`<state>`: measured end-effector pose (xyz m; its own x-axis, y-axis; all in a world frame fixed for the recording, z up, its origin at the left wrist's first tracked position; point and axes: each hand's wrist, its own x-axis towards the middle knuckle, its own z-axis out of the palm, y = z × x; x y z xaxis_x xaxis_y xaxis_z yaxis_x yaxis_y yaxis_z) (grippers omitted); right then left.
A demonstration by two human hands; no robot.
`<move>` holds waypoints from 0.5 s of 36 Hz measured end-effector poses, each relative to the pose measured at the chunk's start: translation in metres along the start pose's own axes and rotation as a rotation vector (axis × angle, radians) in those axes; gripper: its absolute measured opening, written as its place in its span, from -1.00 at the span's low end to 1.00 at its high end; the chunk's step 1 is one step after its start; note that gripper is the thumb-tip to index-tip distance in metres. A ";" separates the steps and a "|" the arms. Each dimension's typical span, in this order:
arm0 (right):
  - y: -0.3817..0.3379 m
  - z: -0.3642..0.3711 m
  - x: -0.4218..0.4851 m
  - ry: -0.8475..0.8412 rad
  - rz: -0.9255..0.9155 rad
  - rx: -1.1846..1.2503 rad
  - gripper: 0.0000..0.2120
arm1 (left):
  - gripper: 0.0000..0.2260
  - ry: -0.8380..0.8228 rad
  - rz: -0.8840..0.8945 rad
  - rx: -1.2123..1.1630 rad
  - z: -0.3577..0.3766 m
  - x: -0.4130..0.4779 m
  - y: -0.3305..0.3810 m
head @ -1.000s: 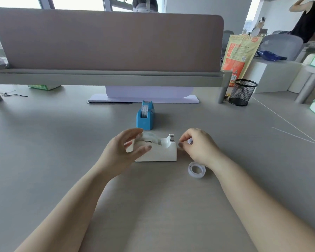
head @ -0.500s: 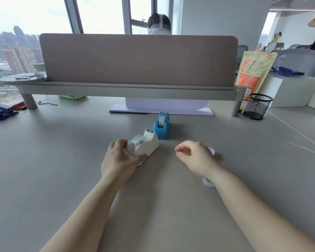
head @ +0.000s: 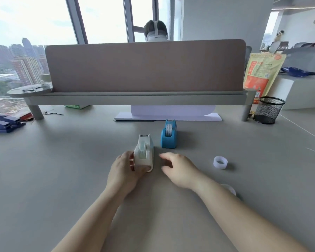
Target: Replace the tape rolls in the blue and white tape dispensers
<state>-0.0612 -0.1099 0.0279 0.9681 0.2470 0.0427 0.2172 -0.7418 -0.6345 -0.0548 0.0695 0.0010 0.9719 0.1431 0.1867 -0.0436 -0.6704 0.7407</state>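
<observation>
Where half a second earlier the white dispenser [head: 144, 153] was angled across the desk with its cutter end toward the right, it is now turned end-on, cutter pointing up-frame, and set just left of and slightly below the blue dispenser [head: 169, 135] at frame centre. The two are close but apart. A roll is seen seated in each: a pale one in the white body, a clear one in the blue.

The left hand [head: 125, 169] is closed around the near end of the white dispenser, thumb at its lower right corner and fingers wrapped on the left side. The right hand [head: 178, 169] is held just right of it, fingers loosely curled, nothing gripped; the pinch seen a second ago is gone.

A loose tape roll [head: 220, 162] is now uncovered on the desk [head: 62, 179], well to the right of the hands. A second pale ring [head: 230, 189] is partly hidden behind the right forearm; whether it is a spent core or a full roll cannot be told.

Judgement: the white unit is being parked beside the blue one, which suggests its reload is done or nearly so. Whether the blue roll is new or old cannot be read here. A check that the tape end is drawn to the cutter is judged still worthwhile.
</observation>
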 end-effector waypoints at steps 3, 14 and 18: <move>0.005 -0.003 0.005 0.040 0.045 0.036 -0.56 | -0.57 0.012 0.020 0.031 0.009 0.021 0.004; 0.030 -0.026 0.023 0.171 0.083 0.140 -0.65 | -0.60 -0.024 0.035 0.006 0.035 0.086 0.012; 0.028 -0.039 0.033 0.227 0.084 0.202 -0.68 | -0.60 -0.018 0.040 -0.022 0.040 0.091 0.014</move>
